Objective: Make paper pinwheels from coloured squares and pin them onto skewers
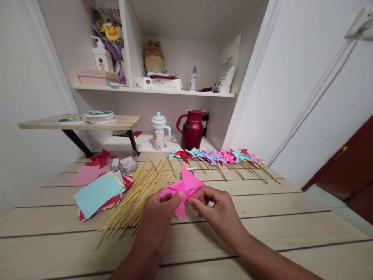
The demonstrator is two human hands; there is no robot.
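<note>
A bright pink paper pinwheel [189, 182] is held up over the table between both hands. My left hand [161, 210] pinches it, with the thumb pressed on its centre. On its right side, my right hand [217, 204] grips an edge of the paper between thumb and fingers. The backs of the fingers' grips are partly hidden behind the paper. Just left of the hands lies a loose pile of thin wooden sticks [128, 206]. Beyond the pinwheel rests a small object, mostly covered, that I cannot make out.
Finished pinwheels on sticks [214, 157] lie in a row at the back right. Coloured paper sheets [99, 192], a red paper pinwheel [100, 158] and clear boxes [126, 164] sit at left. Behind stand a cup [159, 134], a red jug [192, 130] and a small raised shelf [125, 122].
</note>
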